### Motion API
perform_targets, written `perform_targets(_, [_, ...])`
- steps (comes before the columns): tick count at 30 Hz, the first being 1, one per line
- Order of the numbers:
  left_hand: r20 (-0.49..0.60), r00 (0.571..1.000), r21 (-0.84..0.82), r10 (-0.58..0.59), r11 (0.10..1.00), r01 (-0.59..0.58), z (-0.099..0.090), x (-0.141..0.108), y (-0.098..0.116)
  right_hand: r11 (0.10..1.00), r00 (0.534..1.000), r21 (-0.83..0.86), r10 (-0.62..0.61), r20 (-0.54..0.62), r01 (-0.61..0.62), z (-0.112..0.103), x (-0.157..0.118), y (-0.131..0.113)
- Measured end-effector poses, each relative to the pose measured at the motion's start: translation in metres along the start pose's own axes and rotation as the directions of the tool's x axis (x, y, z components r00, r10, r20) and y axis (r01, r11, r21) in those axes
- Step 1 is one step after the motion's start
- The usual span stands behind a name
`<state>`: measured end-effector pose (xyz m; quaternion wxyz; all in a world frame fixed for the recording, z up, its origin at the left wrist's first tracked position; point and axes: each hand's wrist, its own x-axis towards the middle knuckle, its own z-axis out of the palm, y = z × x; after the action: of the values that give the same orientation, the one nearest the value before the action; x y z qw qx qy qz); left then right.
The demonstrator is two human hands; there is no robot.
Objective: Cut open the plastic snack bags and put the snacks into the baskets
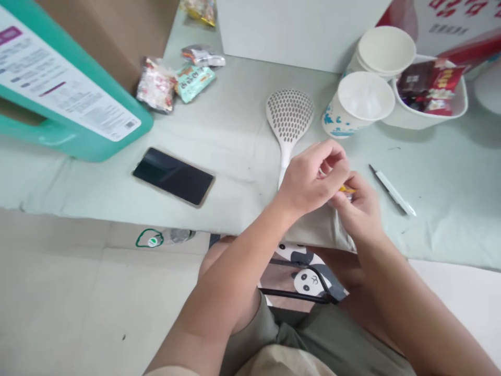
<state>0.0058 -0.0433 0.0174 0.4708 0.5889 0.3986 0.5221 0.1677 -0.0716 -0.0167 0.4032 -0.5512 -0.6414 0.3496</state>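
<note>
My left hand [313,175] is above the table's front edge, its fingers curled closed; what they pinch, if anything, is hidden. Touching it on the right, my right hand [360,206] is closed on a small yellow wrapper [346,190], which shows between thumb and fingers. Behind my left hand lies a white slotted spoon [290,116], the lower end of its handle hidden by the hand. To the right of my hands a white pen [392,190] rests on the cloth. A paper cup [358,104] stands just behind my hands.
A phone [174,176] lies left of the spoon. Wrapped snacks [194,82] are at the back left, beside a large green jug [90,120]. Stacked paper cups [385,49] and a white tub [422,121] of wrapped items stand at the back right, before a white box [282,34].
</note>
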Motion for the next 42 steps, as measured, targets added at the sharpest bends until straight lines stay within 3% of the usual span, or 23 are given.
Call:
perform_targets(3, [0.055, 0.994, 0.012, -0.095, 0.995, 0.094, 0.018, 0.006, -0.013, 0.930, 0.954, -0.243, -0.295, -0.047, 0.275, -0.020, 0.001, 0.005])
perform_targets(5, [0.110, 0.980, 0.017, -0.167, 0.986, 0.166, 0.027, 0.010, -0.021, 0.870, 0.906, -0.315, -0.418, -0.064, 0.379, -0.033, -0.001, 0.013])
perform_targets(9, [0.357, 0.914, 0.018, -0.193, 0.980, 0.200, 0.044, 0.011, -0.027, 0.828, 0.865, -0.359, -0.492, -0.097, 0.431, -0.056, -0.006, 0.034])
perform_targets(11, [0.402, 0.901, 0.032, -0.162, 0.986, 0.163, 0.053, 0.011, -0.029, 0.826, 0.864, -0.357, -0.495, -0.090, 0.436, -0.065, -0.009, 0.041])
perform_targets(15, [0.305, 0.941, 0.074, -0.148, 0.989, 0.131, 0.069, 0.013, -0.039, 0.850, 0.909, -0.383, -0.413, -0.055, 0.363, -0.088, -0.011, 0.050])
perform_targets(19, [0.142, 0.958, -0.021, -0.250, 0.967, 0.256, 0.081, 0.022, -0.048, 0.834, 0.966, -0.545, -0.202, -0.159, 0.084, -0.113, -0.011, 0.062])
perform_targets(21, [0.110, 0.926, -0.213, -0.362, 0.901, 0.378, 0.086, 0.024, -0.047, 0.813, 0.981, -0.582, -0.095, -0.171, -0.022, -0.119, -0.011, 0.070])
perform_targets(24, [0.194, 0.840, -0.470, -0.506, 0.704, 0.533, 0.093, 0.022, -0.041, 0.822, 0.993, -0.566, -0.007, -0.119, -0.062, -0.119, -0.008, 0.077])
perform_targets(27, [0.275, 0.768, -0.588, -0.579, 0.530, 0.611, 0.095, 0.015, -0.034, 0.861, 0.992, -0.505, -0.003, -0.123, -0.060, -0.114, -0.005, 0.076])
perform_targets(31, [0.263, 0.679, -0.676, -0.686, 0.371, 0.637, 0.092, 0.012, -0.032, 0.918, 0.977, -0.379, 0.035, -0.211, -0.114, -0.106, -0.005, 0.062])
perform_targets(33, [0.277, 0.648, -0.689, -0.709, 0.323, 0.648, 0.090, 0.013, -0.033, 0.960, 0.974, -0.245, 0.081, -0.213, -0.133, -0.103, -0.008, 0.053])
perform_targets(37, [0.329, 0.651, -0.674, -0.684, 0.313, 0.669, 0.092, 0.016, -0.034, 0.992, 0.983, 0.022, 0.122, -0.137, -0.121, -0.097, -0.016, 0.038])
perform_targets(42, [0.350, 0.647, -0.642, -0.677, 0.330, 0.693, 0.095, 0.015, -0.034, 0.982, 0.992, 0.154, 0.118, -0.040, -0.111, -0.094, -0.020, 0.027])
